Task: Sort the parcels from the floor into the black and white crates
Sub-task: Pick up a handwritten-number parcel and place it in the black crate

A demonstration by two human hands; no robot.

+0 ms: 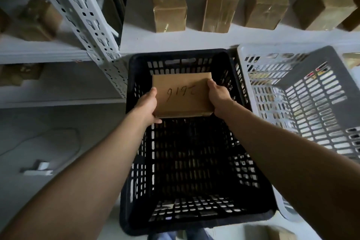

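I hold a flat brown parcel (182, 94) with handwritten marks on its top over the far end of the black crate (134, 76). My left hand (149, 104) grips its left edge, thumb on top. My right hand (219, 97) grips its right edge. The crate's slatted floor below looks bare. The white crate (292, 91) stands beside the black one on the right. Several taped brown parcels, such as one (169, 7), another (221, 4) and a third (266, 4), stand in a row on the floor beyond the crates.
A white metal shelf rack (81, 15) rises at the left, with blurred boxes (39, 19) on its shelves. A white cable and plug (39, 167) lie on the floor at the lower left. Another brown box (280, 233) shows at the bottom edge.
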